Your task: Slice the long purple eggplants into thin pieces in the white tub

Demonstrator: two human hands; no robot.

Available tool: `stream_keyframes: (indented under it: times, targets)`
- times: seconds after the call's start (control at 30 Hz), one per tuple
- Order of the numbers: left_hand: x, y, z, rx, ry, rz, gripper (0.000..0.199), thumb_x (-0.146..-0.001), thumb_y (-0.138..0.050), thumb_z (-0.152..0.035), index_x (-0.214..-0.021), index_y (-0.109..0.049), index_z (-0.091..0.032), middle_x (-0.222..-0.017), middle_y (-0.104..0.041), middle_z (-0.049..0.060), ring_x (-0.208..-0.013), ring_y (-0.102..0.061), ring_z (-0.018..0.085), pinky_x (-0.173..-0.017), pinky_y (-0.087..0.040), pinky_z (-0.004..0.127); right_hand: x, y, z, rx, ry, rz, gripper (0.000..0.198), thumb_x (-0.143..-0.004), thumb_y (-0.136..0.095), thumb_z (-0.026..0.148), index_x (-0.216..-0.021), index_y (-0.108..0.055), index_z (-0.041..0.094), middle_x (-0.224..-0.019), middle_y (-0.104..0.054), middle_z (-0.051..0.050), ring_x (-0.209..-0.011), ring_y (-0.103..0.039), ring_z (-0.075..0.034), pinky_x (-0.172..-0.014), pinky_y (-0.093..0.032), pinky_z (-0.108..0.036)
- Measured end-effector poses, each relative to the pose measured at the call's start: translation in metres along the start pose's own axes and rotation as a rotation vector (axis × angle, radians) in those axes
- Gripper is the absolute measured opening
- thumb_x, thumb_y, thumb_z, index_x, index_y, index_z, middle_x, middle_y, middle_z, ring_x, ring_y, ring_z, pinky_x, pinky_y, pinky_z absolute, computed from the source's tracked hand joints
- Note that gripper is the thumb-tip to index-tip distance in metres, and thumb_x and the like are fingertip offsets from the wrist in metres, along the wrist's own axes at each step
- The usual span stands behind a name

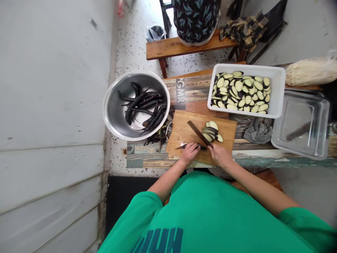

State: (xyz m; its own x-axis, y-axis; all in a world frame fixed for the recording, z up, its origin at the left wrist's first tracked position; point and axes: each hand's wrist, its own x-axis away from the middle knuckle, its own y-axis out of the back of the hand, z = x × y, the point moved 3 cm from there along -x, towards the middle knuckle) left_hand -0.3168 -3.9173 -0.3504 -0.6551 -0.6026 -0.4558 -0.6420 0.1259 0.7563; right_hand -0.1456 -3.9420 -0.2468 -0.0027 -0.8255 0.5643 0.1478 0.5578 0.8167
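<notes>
My left hand (pixel 190 154) is closed over a dark, thin eggplant (pixel 180 147) and presses it on the wooden cutting board (pixel 181 124). In my right hand (pixel 220 155) is the handle of a kitchen knife (pixel 198 131), whose blade slants away to the upper left over the board. The blade lies just right of my left fingers, close to the eggplant's right end. Cut eggplant slices (pixel 212 130), pale inside with dark skin, lie in a small heap beyond the knife. My fingers partly cover the eggplant and the knife handle.
A steel basin (pixel 110 112) with whole eggplants stands left, trimmings (pixel 159 136) beside it. At right are a white tub (pixel 276 91) of slices, a grey cloth (pixel 259 130) and a clear plastic container (pixel 300 140). A person (pixel 196 21) sits on a bench (pixel 160 49) across the table.
</notes>
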Motion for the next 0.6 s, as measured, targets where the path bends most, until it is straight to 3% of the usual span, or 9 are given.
stream_keyframes:
  times: [0.13,0.4,0.5,0.6]
  targets:
    - [0.003,0.001,-0.001,-0.031,-0.012,-0.065,0.015,-0.093,-0.053,-0.016,-0.102,-0.065,-0.017,-0.104,-0.067,0.009,-0.108,-0.058,0.019,-0.091,-0.052,0.037,0.021,0.008,-0.013,0.030,-0.009,0.019,0.042,-0.100,-0.026,0.040,-0.095,-0.060,0.015,-0.088,-0.072,-0.013,-0.076,-0.068,-0.021,-0.055,-0.033,-0.025]
    - [0.016,-0.011,0.006,0.015,0.007,-0.013,0.022,-0.097,-0.046,-0.020,-0.088,-0.065,-0.015,-0.105,-0.068,0.009,-0.109,-0.059,0.020,-0.089,-0.055,0.039,0.082,0.007,-0.039,0.087,0.044,0.124,0.035,-0.098,-0.033,0.033,-0.089,-0.061,0.014,-0.076,-0.071,-0.012,-0.066,-0.068,-0.022,-0.048,-0.033,-0.026]
    - [0.019,-0.013,0.008,0.074,0.034,-0.016,0.025,-0.098,-0.042,-0.019,-0.089,-0.064,-0.014,-0.105,-0.068,0.011,-0.110,-0.059,0.019,-0.090,-0.054,0.040,0.081,0.004,-0.041,0.081,0.032,0.163,0.035,-0.097,-0.033,0.032,-0.090,-0.061,0.013,-0.077,-0.071,-0.014,-0.067,-0.069,-0.024,-0.049,-0.036,-0.027]
    - [0.016,-0.008,0.006,0.079,0.002,-0.051,0.022,-0.097,-0.045,-0.018,-0.088,-0.065,-0.015,-0.103,-0.068,0.011,-0.109,-0.059,0.019,-0.090,-0.054,0.039,0.056,-0.002,-0.026,0.048,0.021,0.185,0.035,-0.098,-0.033,0.034,-0.092,-0.061,0.013,-0.079,-0.072,-0.015,-0.072,-0.070,-0.024,-0.054,-0.039,-0.028]
